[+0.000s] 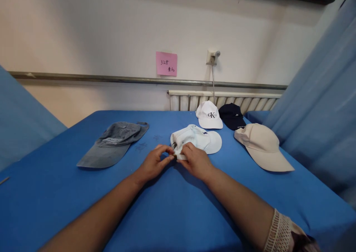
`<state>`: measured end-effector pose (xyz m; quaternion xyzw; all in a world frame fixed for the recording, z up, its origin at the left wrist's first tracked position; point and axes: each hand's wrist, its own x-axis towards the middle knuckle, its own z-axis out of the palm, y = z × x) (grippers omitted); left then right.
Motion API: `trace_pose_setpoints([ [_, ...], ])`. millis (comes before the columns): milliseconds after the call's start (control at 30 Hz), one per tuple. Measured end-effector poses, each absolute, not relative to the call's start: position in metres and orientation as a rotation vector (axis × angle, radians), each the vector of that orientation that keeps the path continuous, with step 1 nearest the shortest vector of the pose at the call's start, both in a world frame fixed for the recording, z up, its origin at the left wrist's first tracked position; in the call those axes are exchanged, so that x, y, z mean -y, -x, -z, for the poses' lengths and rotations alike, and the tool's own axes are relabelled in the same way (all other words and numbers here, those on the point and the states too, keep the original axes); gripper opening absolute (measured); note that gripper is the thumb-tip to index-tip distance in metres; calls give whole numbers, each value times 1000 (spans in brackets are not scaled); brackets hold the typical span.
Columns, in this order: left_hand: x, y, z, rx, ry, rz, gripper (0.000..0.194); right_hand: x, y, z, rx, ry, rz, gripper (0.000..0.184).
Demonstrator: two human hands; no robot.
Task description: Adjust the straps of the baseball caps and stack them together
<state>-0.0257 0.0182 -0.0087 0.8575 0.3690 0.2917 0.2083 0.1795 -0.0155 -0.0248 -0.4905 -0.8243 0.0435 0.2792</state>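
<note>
A pale, whitish baseball cap (191, 137) with a small dark blue emblem lies on the blue table in front of me, its brim pointing right. Its back strap (182, 157) stretches between my two hands near a small brownish buckle. My left hand (155, 162) pinches the buckle end with thumb and forefinger. On the other side, my right hand (196, 161) is closed on the white strap, its fingers partly covering the cap's rear opening.
A grey cap (116, 142) lies at left. Farther back are a white cap (209, 114) with "CK" lettering and a navy cap (231, 115). A beige cap (261, 144) sits at right. Blue curtains (319, 114) flank the blue-covered table (83, 200); a radiator (183, 101) stands behind.
</note>
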Motion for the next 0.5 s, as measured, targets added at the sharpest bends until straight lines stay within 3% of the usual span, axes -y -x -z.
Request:
trace_pose_setpoints([
  [167,-11,22,5,-957,-2742,-649,22,18,-181,22,2261,1297,-142,19],
  [500,-14,16,12,-993,-2731,-626,19,22,-179,20,2365,1217,-29,19],
])
